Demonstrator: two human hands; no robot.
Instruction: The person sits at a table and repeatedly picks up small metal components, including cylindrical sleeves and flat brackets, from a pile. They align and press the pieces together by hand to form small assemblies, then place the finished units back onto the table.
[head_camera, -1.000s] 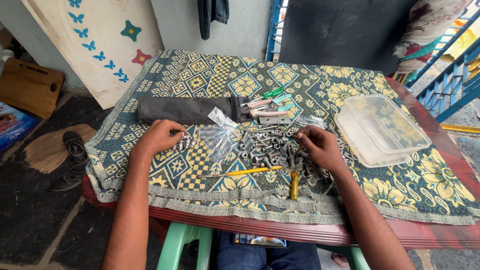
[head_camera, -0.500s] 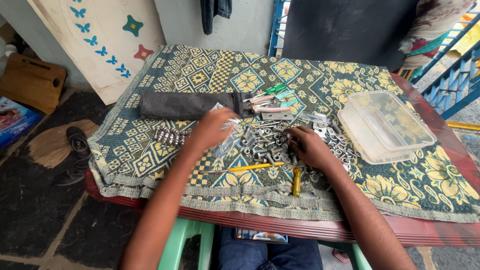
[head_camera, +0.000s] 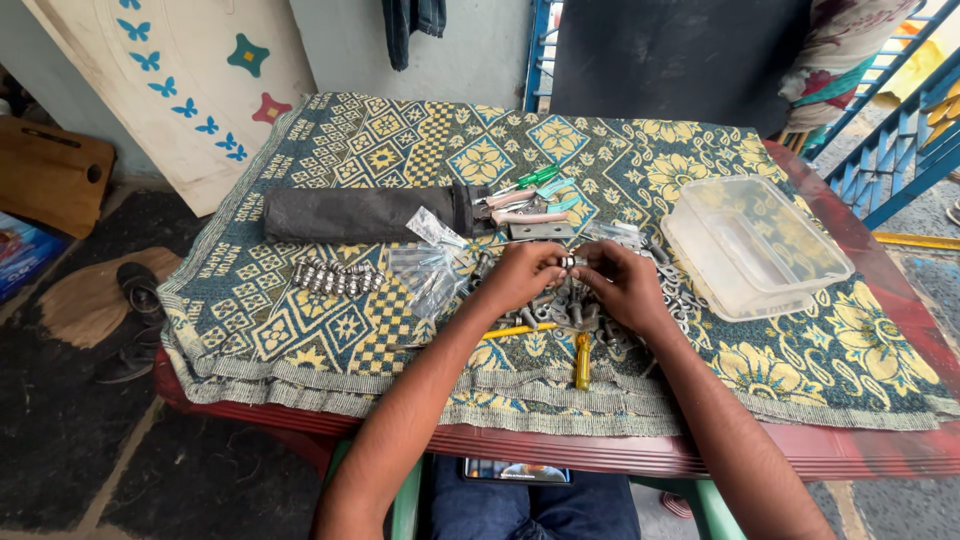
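Nearest the camera, a yellow-handled tool (head_camera: 582, 362) is laid on the patterned cloth (head_camera: 300, 330) near the desk (head_camera: 560, 445) edge, its long axis running roughly front to back. Just beyond it, the left hand (head_camera: 523, 277) and right hand (head_camera: 625, 285) are brought together over a pile of metal bolts and nuts (head_camera: 570, 312). A small silver bolt (head_camera: 571, 262) is pinched between the fingertips of both hands, held just above the pile; its long axis appears to lie left to right, though which end is the head cannot be told, being too small and partly covered. The step in hand is judged to be fitting or threading a nut onto the bolt; for the next move a twist of one hand against the other, with the axis kept level, is probably called for. To the left, a row of finished-looking silver pieces (head_camera: 335, 276) is lined up, with clear plastic bags (head_camera: 425, 270) beside it. To the right, a clear plastic box (head_camera: 755, 245) is set. Farther back, a folded dark umbrella (head_camera: 365, 212) is laid crosswise, with pliers (head_camera: 525, 214) and a green screwdriver (head_camera: 535, 178) near its end.
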